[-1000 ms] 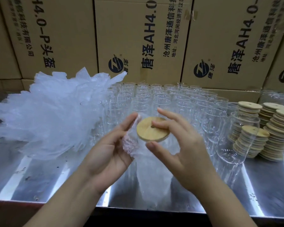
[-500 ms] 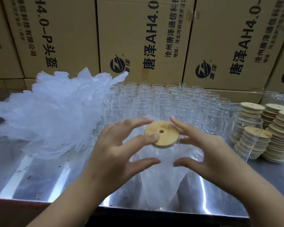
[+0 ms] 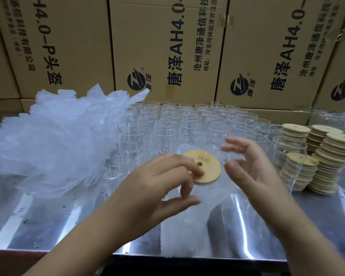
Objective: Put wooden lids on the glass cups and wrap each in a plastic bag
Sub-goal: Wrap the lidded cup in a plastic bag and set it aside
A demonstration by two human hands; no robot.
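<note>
Cartons [image 3: 167, 46] at rear, printed "唐泽AH4.0" and "沧州唐泽通信科技"; one read "AH4.0-P头盔".
Cup [image 3: 187, 226], bagged, stood front centre on tabletop [image 3: 48, 216], lid [image 3: 207, 166] on top.
Left hand [image 3: 157, 192]: curled fingertips rested on lid; grip could not be told.
Right hand [image 3: 253, 176]: fingers spread, blurred, just right of lid.
Bag pile [image 3: 58, 140] at left.
Bare cups [image 3: 187, 124] in rows behind.
Lid stacks [image 3: 327, 156] at right.
</note>
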